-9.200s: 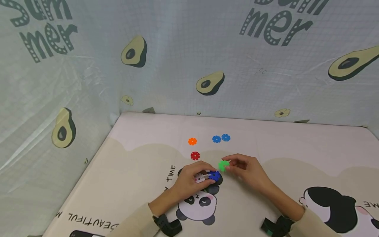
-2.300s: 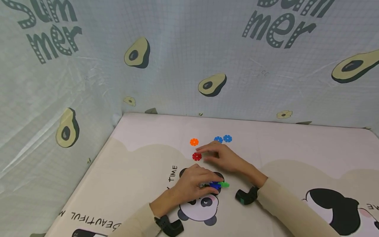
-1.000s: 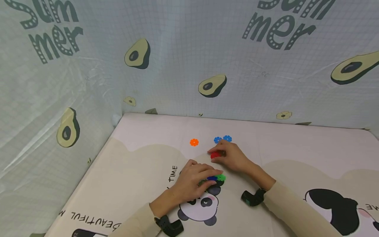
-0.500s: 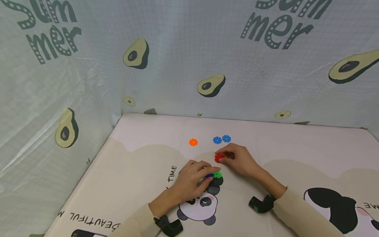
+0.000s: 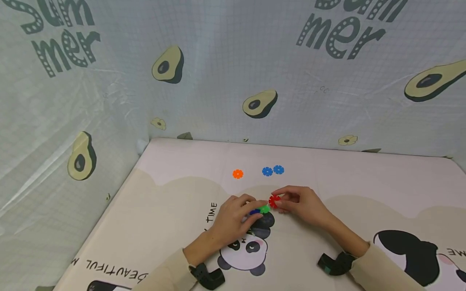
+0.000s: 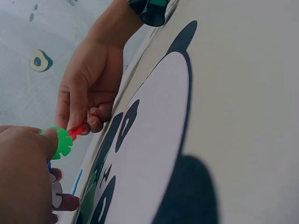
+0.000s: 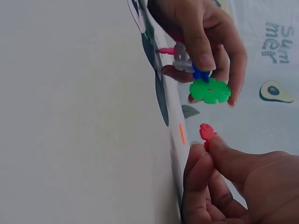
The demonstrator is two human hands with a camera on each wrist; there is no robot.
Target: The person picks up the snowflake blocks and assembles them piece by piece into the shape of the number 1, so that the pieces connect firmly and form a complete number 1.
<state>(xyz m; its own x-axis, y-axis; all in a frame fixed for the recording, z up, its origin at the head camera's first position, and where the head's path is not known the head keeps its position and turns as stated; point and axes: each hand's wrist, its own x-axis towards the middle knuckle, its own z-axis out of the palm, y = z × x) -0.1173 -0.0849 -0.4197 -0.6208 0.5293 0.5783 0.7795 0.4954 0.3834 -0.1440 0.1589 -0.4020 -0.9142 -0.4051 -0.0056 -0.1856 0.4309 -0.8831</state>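
Note:
My left hand (image 5: 234,218) pinches a short chain of notched plastic snowflake discs. In the right wrist view, the chain runs from a pink disc (image 7: 167,50) through a whitish disc (image 7: 181,59) and a dark blue disc (image 7: 201,74) to a green disc (image 7: 210,91) at its free end. My fingers cover part of the chain in the head view. Between thumb and fingertips, my right hand (image 5: 306,207) pinches a red snowflake disc (image 7: 207,131). The red disc is held close to the right of the green one, with a small gap showing in the right wrist view.
An orange disc (image 5: 238,173) and two light blue discs, one on the left (image 5: 267,171) and one on the right (image 5: 278,169), lie beyond the hands on the printed tablecloth (image 5: 174,194). A patterned curtain (image 5: 211,68) rises behind the table's far edge.
The green disc, earlier in my right hand, is now on the chain. My right hand has picked the red disc off the table and brought it right and nearer, up to the chain.

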